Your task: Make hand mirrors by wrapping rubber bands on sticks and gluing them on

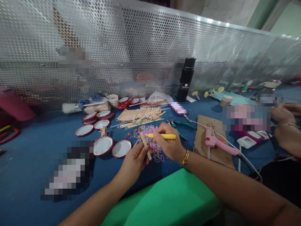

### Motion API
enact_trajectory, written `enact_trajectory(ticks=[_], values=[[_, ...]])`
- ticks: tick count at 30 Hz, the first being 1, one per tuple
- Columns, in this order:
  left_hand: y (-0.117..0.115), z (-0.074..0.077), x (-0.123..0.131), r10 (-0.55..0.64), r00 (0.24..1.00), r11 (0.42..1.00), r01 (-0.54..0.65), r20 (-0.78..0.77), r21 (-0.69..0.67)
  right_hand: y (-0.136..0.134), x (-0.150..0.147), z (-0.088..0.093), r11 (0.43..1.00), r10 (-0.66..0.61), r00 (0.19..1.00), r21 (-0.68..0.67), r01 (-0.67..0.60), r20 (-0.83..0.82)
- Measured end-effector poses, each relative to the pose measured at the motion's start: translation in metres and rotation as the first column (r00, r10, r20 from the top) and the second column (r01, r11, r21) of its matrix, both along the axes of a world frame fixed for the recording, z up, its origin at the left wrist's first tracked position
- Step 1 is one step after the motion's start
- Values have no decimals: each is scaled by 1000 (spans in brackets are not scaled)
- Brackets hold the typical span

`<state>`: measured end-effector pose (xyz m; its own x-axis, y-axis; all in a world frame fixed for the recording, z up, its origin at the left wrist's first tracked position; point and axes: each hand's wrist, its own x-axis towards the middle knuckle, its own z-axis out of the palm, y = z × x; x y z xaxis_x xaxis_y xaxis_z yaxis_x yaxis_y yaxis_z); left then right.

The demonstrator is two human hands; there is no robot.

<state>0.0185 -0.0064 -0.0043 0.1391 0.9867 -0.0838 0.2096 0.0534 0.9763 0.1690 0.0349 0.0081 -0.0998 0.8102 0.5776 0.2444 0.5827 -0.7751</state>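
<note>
I am finding only one bit of print here: a small white logo with a line of lettering is sitting low on the black bottle (186,78), which is standing toward the far edge of the surface (33,157), against the perforated screen (141,40). The letters are showing too small and soft for me to read. Nothing else is carrying legible text or numbers.

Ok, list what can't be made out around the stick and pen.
Head view only:
- Marks on the stick in the left hand: too small and blurred.
- Tip of the yellow pen in the right hand: too small.
- Thing beside the red-rimmed discs: under a pixelated patch.
- The co-worker's hands: cut by the right edge.
</note>
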Motion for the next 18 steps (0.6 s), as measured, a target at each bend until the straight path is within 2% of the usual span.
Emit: enact_trajectory(ticks=[5, 18], values=[[0, -1, 0, -9, 1000, 1000, 9, 14, -7, -2, -1, 0, 999, 35, 999, 3, -35, 13], [0, 2, 0, 17, 999, 1000, -17, 36, -24, -1, -1, 2, 1000, 17, 1000, 3, -18, 26]])
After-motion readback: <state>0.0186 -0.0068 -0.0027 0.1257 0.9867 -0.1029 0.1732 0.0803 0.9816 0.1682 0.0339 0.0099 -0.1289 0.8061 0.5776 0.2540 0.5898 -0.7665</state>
